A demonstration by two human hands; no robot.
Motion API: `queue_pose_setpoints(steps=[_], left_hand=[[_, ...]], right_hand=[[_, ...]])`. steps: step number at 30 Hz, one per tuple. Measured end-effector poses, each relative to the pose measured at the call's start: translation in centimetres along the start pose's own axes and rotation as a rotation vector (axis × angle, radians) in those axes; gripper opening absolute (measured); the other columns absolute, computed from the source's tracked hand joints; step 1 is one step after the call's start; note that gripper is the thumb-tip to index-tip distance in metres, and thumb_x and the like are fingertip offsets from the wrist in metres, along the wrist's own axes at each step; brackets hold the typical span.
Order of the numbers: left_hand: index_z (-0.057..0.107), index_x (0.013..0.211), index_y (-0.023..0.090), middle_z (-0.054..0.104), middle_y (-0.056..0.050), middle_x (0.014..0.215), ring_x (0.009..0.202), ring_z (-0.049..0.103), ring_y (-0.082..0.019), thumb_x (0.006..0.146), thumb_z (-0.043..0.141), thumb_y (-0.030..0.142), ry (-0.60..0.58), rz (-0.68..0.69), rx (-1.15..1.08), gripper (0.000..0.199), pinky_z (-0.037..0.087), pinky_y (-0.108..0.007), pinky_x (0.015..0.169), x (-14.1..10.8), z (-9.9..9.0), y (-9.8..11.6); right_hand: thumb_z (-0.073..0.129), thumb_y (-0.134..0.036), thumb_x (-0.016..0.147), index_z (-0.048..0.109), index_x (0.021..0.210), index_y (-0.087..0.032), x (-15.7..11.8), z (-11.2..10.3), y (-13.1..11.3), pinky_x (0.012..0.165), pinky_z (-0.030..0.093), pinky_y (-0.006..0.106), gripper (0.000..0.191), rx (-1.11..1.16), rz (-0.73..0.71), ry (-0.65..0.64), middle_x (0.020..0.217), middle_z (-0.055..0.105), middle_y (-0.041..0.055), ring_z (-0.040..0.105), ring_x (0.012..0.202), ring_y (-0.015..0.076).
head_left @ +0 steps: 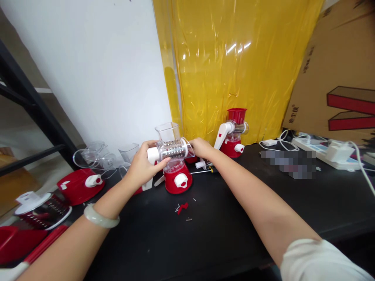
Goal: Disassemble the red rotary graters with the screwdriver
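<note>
A rotary drum grater [178, 180] with a red base, white knob and clear housing stands upright on the black table. A perforated metal drum [173, 150] sits sideways inside its housing, below a clear square hopper [169, 130]. My left hand [145, 162] grips the housing's left end beside the drum's white hub, thumb in front and fingers behind. At the right end, my right hand [200, 147] is closed against the clear rim, its fingertips partly hidden. In front of the base lie a small red piece [183, 208] and several small screws [177, 208].
Behind on the right stands another red grater [233, 136] with a white crank. A screwdriver [206, 170] and another drum [203, 164] lie behind my right wrist. Left are a red base [80, 186], a large drum [43, 210] and clear parts [98, 156]. A power strip [325, 152] lies far right.
</note>
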State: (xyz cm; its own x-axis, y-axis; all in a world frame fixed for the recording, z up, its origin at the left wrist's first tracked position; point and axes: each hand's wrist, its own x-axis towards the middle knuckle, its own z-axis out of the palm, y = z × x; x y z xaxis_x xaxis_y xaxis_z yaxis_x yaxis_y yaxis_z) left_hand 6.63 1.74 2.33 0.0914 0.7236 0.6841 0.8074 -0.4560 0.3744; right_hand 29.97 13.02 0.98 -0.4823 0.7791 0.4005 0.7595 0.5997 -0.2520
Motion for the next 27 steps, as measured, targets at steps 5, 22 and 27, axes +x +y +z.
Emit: queue_pose_setpoints(steps=[5,22,27], left_hand=[[0.045,0.124,0.021,0.062,-0.009,0.121,0.106,0.063,-0.027,0.08,0.062,0.049,-0.022,0.037,-0.001,0.055,0.051,-0.041,0.089,0.0,-0.1,-0.7],[0.045,0.099,0.021,0.064,-0.005,0.071,0.071,0.065,-0.027,0.095,0.033,0.048,-0.025,-0.041,0.178,0.03,0.046,-0.039,0.066,-0.2,-0.6,-0.3],[0.045,0.1,0.02,0.064,-0.004,0.072,0.07,0.064,-0.026,0.096,0.031,0.047,-0.032,-0.025,0.165,0.03,0.047,-0.039,0.067,-0.3,-0.4,-0.3]], right_hand=[[0.044,-0.025,0.096,0.065,0.114,-0.017,0.4,-2.2,-0.4,0.09,0.048,0.031,0.028,0.443,-0.07,0.234,0.107,0.072,0.0089,0.067,0.1,0.0156],[0.075,-0.06,0.067,0.052,0.109,-0.016,-0.2,-2.2,-2.6,0.089,0.048,0.041,0.065,0.54,-0.04,0.282,0.11,0.058,0.0102,0.058,0.097,0.0214],[0.073,-0.05,0.076,0.042,0.124,-0.016,-0.8,-3.4,-2.6,0.073,0.053,0.035,0.066,0.857,0.081,-0.07,0.081,0.062,0.0005,0.061,0.072,0.0159]])
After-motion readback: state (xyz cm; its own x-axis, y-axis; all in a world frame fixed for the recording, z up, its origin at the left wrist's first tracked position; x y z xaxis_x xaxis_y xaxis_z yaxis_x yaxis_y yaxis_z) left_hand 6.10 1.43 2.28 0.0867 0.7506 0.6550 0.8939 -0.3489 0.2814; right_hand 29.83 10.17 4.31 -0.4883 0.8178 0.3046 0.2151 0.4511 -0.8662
